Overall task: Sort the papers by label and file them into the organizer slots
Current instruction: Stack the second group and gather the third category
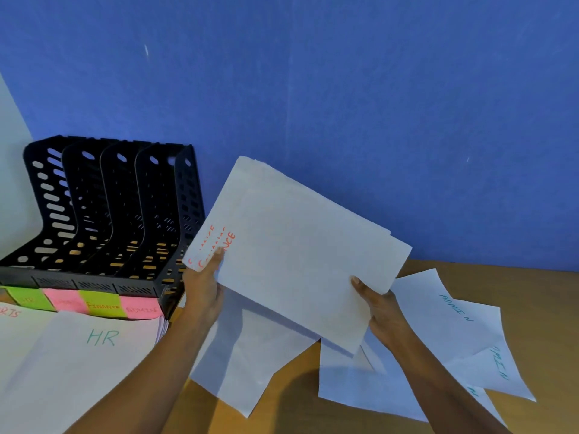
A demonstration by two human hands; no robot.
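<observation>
Both hands hold a small stack of white papers (291,249) lettered FINANCE in red, lifted above the table just right of the black organizer (103,214). My left hand (203,286) grips the stack's lower left corner, thumb over the red lettering. My right hand (379,305) pinches its lower right edge. The organizer has several upright slots, which look empty, and green and pink sticky labels (103,305) along its front; one reads FINANCE.
A sheet marked HR (94,346) lies at the front left on other papers. Sheets marked ADMIN (454,321) lie at the right. Blank-looking sheets (247,364) lie under my hands on the wooden table (532,296). A blue wall stands behind.
</observation>
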